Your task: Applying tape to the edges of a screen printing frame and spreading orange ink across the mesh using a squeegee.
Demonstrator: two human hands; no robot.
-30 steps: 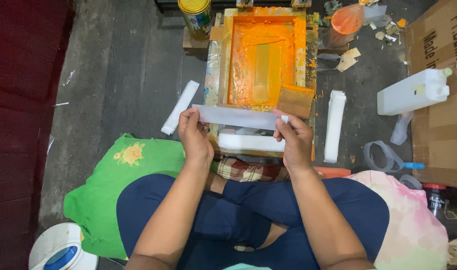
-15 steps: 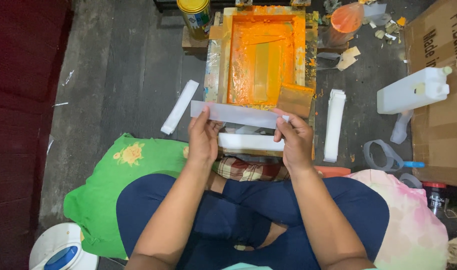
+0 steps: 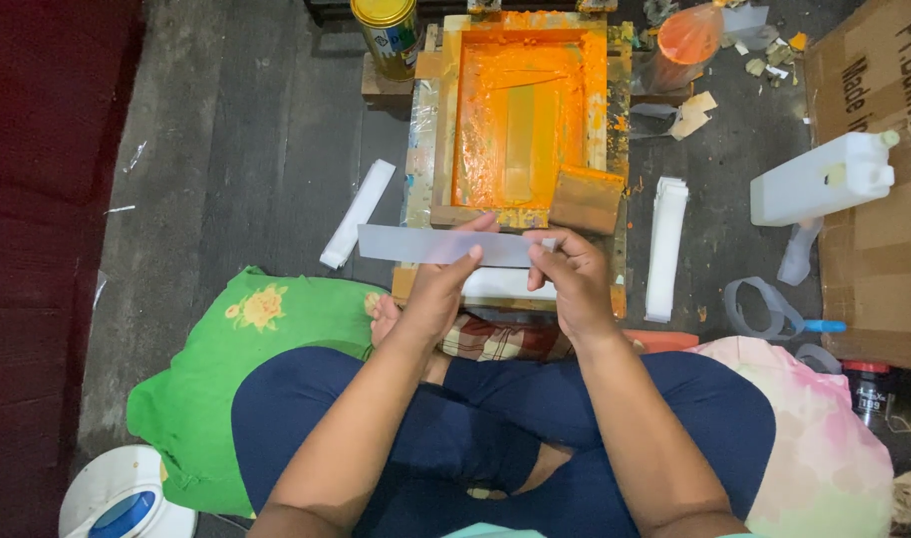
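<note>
A: Dark concrete floor (image 3: 256, 120), person seated cross-legged. Hands first?

B: Left hand (image 3: 437, 289) and right hand (image 3: 573, 284) both pinch one pale translucent strip (image 3: 425, 245), held level just in front of the orange-inked screen frame (image 3: 520, 110). Fingers closed on its near edge, thumbs on top.

A: Handling?

B: Likely very light, thin, flexible, probably smooth and slippery. The unsupported left end could sag; best gripped at the edges, hands further apart.

A: Around it?

B: White strip stack (image 3: 664, 247) at right, another strip (image 3: 358, 212) at left, green cloth (image 3: 266, 329) by the knee.
</note>
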